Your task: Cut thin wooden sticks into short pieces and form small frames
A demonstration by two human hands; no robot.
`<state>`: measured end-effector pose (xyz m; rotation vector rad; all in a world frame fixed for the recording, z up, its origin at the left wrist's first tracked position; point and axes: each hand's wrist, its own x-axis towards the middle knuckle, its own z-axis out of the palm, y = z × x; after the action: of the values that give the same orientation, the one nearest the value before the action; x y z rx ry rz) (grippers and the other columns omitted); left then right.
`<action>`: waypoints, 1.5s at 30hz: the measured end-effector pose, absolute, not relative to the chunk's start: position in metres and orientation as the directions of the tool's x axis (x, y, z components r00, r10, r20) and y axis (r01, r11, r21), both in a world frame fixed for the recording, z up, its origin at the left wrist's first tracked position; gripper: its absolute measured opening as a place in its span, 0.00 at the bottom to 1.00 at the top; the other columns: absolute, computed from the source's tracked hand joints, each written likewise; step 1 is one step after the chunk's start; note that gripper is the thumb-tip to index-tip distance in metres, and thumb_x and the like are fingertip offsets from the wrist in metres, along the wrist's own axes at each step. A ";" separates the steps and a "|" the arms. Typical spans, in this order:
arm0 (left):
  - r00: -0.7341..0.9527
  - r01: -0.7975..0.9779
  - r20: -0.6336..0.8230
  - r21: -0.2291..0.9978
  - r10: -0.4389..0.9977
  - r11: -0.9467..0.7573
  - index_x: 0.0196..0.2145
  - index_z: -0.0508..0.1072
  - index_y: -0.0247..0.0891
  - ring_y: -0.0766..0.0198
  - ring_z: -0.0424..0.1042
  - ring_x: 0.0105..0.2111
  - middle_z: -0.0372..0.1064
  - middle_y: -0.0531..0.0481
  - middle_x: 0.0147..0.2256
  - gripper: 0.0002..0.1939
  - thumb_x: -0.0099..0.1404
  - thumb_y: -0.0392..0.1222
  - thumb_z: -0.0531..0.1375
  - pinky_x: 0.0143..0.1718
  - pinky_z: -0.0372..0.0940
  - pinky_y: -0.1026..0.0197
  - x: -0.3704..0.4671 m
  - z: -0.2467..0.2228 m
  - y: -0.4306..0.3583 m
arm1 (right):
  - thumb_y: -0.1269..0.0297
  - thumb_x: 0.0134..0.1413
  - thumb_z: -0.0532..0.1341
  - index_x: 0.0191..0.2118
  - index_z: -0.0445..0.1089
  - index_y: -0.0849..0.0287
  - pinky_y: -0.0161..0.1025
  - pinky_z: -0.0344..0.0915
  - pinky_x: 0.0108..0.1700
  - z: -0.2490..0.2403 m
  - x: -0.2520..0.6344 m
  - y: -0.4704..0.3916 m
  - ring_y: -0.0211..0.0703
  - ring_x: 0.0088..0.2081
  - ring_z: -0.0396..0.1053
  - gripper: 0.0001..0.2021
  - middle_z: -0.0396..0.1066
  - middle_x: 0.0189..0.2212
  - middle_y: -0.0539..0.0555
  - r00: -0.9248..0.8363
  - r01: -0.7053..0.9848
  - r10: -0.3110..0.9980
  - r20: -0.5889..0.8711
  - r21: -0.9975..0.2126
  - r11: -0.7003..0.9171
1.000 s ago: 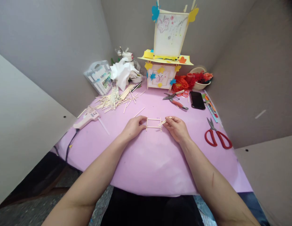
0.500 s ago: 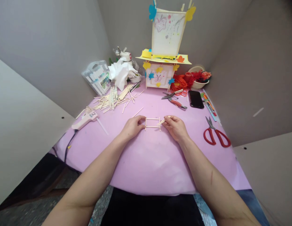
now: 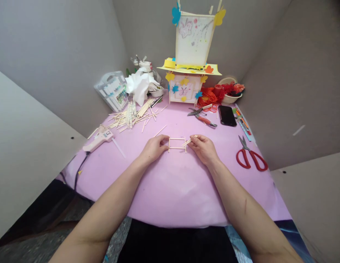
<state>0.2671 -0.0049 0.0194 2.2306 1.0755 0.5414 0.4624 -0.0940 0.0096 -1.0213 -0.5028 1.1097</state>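
Note:
A small rectangular frame of thin wooden sticks point(image 3: 176, 148) lies on the pink-purple table cover between my hands. My left hand point(image 3: 155, 148) rests at its left side, thumb and fingertips gripping the left upright stick. Pinched in the fingers of my right hand point(image 3: 203, 147) are short wooden sticks point(image 3: 187, 142), whose ends reach over the right side of the frame. One loose stick point(image 3: 160, 130) lies just beyond my left hand.
Behind stand a stick pile point(image 3: 131, 117), a decorated paper lantern point(image 3: 194, 44), pliers point(image 3: 204, 118) and a phone point(image 3: 227, 115). Red-handled scissors point(image 3: 251, 156) lie at the right, a glue gun point(image 3: 100, 138) at the left. Grey panels rise around the table.
The whole view has shifted very slightly. Both hands, the stick frame and the held sticks keep nearly the same positions.

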 end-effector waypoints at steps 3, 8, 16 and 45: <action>0.589 0.558 0.088 0.675 0.803 -0.483 0.49 0.72 0.39 0.62 0.70 0.34 0.73 0.49 0.36 0.20 0.56 0.39 0.61 0.39 0.65 0.62 0.267 0.020 -0.005 | 0.60 0.31 0.74 0.25 0.73 0.57 0.37 0.68 0.40 0.010 0.462 -0.094 0.33 0.27 0.66 0.13 0.69 0.23 0.46 0.403 -0.485 0.905 -0.136 -0.871 0.085; 0.589 0.559 0.096 0.669 0.803 -0.490 0.48 0.73 0.39 0.62 0.70 0.34 0.73 0.49 0.36 0.20 0.56 0.39 0.61 0.39 0.65 0.62 0.266 0.019 -0.005 | 0.60 0.31 0.73 0.25 0.72 0.57 0.37 0.68 0.41 0.010 0.463 -0.095 0.33 0.27 0.66 0.13 0.68 0.23 0.46 0.402 -0.478 0.906 -0.132 -0.874 0.085; 0.591 0.562 0.099 0.661 0.801 -0.497 0.48 0.73 0.38 0.63 0.71 0.33 0.74 0.49 0.36 0.20 0.57 0.39 0.62 0.38 0.65 0.63 0.267 0.020 -0.005 | 0.61 0.31 0.73 0.25 0.73 0.58 0.36 0.68 0.42 0.010 0.463 -0.094 0.32 0.28 0.65 0.12 0.68 0.24 0.46 0.396 -0.507 0.907 -0.141 -0.858 0.088; 0.621 0.061 0.077 0.987 0.780 -0.146 0.43 0.70 0.35 0.60 0.74 0.41 0.75 0.44 0.40 0.13 0.61 0.40 0.59 0.43 0.68 0.58 0.290 0.030 -0.051 | 0.61 0.44 0.67 0.27 0.73 0.59 0.35 0.61 0.36 0.033 0.473 -0.122 0.37 0.30 0.66 0.07 0.72 0.28 0.50 0.156 0.010 0.988 0.025 -1.000 0.023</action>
<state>0.2899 -0.0515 0.0296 1.6142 0.7128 0.7279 0.4727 -0.1218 0.0332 -1.2672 -1.1102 1.0724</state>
